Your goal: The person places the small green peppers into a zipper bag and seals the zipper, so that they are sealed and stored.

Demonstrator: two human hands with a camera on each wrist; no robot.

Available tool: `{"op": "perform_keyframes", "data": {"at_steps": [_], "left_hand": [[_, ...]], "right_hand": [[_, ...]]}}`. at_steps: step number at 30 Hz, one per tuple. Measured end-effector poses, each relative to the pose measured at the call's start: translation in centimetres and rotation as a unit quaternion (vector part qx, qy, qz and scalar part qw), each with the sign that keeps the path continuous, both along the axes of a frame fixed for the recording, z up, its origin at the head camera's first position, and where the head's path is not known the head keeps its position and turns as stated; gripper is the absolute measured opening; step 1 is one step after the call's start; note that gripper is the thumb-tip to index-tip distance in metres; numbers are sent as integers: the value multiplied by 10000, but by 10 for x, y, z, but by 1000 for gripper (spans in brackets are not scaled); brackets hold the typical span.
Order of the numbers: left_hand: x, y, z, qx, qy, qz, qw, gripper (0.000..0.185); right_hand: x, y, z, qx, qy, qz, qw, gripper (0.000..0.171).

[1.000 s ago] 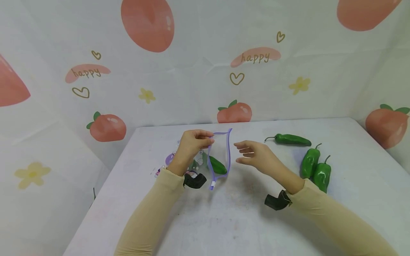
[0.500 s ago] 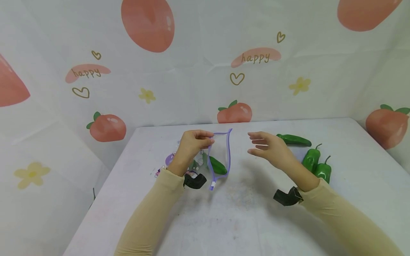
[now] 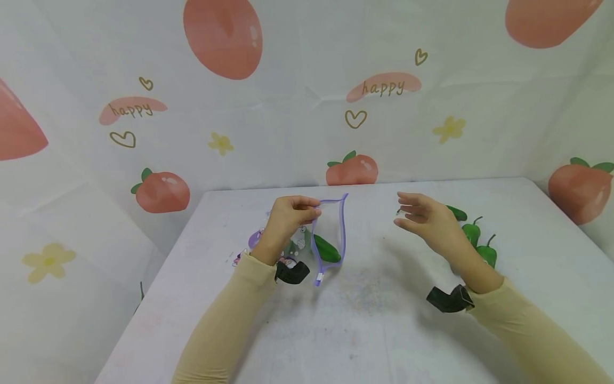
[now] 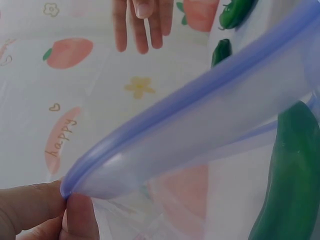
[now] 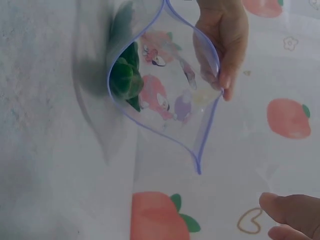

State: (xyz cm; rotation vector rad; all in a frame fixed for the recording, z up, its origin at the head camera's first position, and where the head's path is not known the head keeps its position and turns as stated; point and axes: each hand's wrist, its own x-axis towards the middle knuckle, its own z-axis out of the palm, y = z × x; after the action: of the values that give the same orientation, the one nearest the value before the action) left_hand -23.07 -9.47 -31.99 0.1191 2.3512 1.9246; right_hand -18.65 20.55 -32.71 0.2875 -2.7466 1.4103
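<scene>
White table [image 3: 374,320] carries the risk: left hand [image 3: 288,216] only pinches the zip bag [image 3: 328,237] rim, so the pepper inside [image 3: 326,248] could spill while the spread right hand [image 3: 427,218] hovers over the far-right peppers [image 3: 479,242].

The bag [image 3: 322,241] is a clear plastic zip pouch with a purple rim and small cartoon prints on its side. It stands at the centre of the head view, its mouth pulled wide open into a tall loop, the white slider at the lower end near the table. One green pepper [image 3: 326,248] lies inside it, low against the right side of the rim. Three more green peppers lie on the table at the right of the frame, partly hidden: a long one [image 3: 455,213] farthest back, two stubbier ones [image 3: 471,232] [image 3: 486,253] side by side nearer.
</scene>
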Motion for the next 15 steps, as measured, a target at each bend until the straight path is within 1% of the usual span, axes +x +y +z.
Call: {"op": "perform_keyframes", "data": {"at_steps": [3, 11, 15], "left_hand": [[1, 0, 0, -19, 20, 19, 10000, 21], [1, -1, 1, -33, 48, 65, 10000, 20], [2, -2, 2, -33, 58, 64, 10000, 21]], "right_hand": [[3, 7, -1, 15, 100, -84, 9999, 64], [8, 26, -6, -207, 314, -297, 9988, 64], [9, 36, -9, -129, 394, -445, 9982, 65]]}}
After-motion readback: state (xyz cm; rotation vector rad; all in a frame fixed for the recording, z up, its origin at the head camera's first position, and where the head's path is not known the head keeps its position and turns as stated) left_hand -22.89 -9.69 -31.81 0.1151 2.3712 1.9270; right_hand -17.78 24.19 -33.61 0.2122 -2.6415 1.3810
